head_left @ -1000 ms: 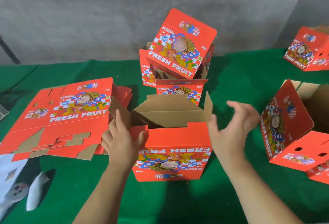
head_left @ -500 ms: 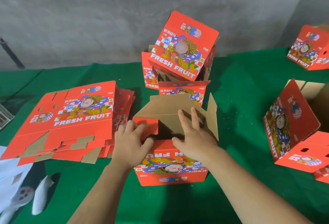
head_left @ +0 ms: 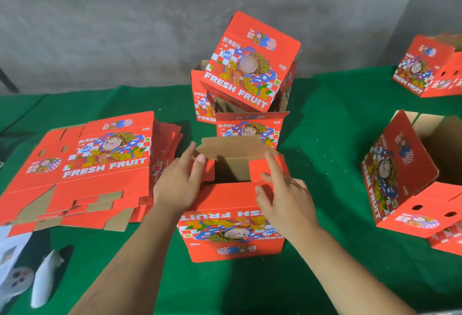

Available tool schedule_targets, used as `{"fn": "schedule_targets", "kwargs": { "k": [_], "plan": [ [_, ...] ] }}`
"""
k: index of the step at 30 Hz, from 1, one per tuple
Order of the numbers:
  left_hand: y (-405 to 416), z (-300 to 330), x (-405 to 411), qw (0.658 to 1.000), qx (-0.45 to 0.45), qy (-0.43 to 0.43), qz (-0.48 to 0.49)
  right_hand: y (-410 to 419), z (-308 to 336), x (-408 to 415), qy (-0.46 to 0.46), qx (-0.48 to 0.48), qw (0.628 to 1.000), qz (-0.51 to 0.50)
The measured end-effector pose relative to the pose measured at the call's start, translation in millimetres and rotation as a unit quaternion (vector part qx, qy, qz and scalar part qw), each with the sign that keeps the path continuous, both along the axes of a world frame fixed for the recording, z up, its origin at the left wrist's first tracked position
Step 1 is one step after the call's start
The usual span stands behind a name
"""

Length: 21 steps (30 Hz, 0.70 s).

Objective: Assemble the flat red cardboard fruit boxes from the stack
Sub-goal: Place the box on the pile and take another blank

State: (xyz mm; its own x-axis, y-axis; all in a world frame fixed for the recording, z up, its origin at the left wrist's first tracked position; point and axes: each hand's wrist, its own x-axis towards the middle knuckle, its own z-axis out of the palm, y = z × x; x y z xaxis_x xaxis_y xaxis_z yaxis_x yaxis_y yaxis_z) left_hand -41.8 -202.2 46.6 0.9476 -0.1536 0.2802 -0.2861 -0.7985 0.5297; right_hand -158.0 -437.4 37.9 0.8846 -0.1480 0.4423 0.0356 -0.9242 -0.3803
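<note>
A red "FRESH FRUIT" box (head_left: 232, 234) stands upside down on the green table (head_left: 325, 159) in front of me, its flaps partly folded in. My left hand (head_left: 178, 182) lies flat on the left side flap, fingers straight. My right hand (head_left: 282, 194) presses the near flap and the right side flap with straight fingers. The far brown flap (head_left: 232, 147) leans over the gap between the flaps. The stack of flat red boxes (head_left: 85, 169) lies to the left, beside my left hand.
Behind the box stand three folded boxes (head_left: 250, 64), one tilted on top of the others. More folded boxes lie at the right edge (head_left: 405, 177) and the far right (head_left: 430, 67). White paper and scraps (head_left: 45, 277) lie at the lower left. A grey wall rises behind the table.
The box's flaps have been folded inward. My right hand has come from the open right side onto the top flaps, and my left hand has slid onto the left flap.
</note>
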Motion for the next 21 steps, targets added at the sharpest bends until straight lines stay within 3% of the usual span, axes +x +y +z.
{"fn": "schedule_targets", "kwargs": {
  "k": [2, 5, 9, 14, 16, 18, 19, 21],
  "plan": [
    [2, -1, 1, 0.999, -0.032, 0.016, 0.009, -9, 3, 4, -0.007, 0.038, 0.999, -0.015],
    [1, -3, 3, 0.998, -0.031, 0.054, 0.009, -17, 8, 18, -0.015, 0.224, 0.973, -0.047],
    [-6, 2, 3, 0.988, 0.032, 0.147, -0.032, -26, 5, 34, 0.248, 0.149, 0.956, -0.041],
    [-16, 3, 2, 0.978, 0.150, 0.143, 0.006, -26, 9, 52, 0.315, 0.047, 0.942, -0.103],
    [-11, 3, 4, 0.986, 0.075, 0.147, -0.016, -25, 9, 56, 0.301, 0.054, 0.945, -0.113],
    [-4, 4, 8, 0.981, -0.101, 0.166, -0.011, -27, 6, 56, 0.287, 0.115, 0.944, -0.113],
    [-1, 4, 8, 0.963, -0.190, 0.188, 0.023, -29, 6, 55, 0.283, 0.149, 0.941, -0.109],
    [5, 4, 5, 0.890, -0.330, 0.297, 0.101, -31, 7, 49, 0.280, 0.195, 0.936, -0.088]
  ]
}}
